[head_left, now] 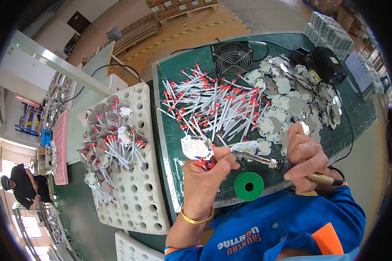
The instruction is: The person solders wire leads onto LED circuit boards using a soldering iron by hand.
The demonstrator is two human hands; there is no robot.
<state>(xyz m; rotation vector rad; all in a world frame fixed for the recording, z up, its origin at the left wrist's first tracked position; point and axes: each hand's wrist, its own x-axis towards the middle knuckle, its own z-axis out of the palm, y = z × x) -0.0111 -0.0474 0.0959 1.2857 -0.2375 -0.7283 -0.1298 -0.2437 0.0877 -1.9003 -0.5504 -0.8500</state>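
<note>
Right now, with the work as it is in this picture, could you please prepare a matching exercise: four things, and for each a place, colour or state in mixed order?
Things
1. Left hand
2. Right hand
3. Spool
4. Fan

Descriptions
A. Black, at the far side of the green bench
B. Grips a soldering iron
C. Green, with a round centre hole
D. Holds a white board

Pairs: 1-D, 2-B, 3-C, 4-A

You're in a factory assembly workshop — your green counter (172,67) carries heaped circuit boards (282,115) and white leads (222,102), your fingers (307,152) grip a soldering iron (261,159), and beyond are stacked cartons (172,4) — plus a co-worker (24,185).
</note>
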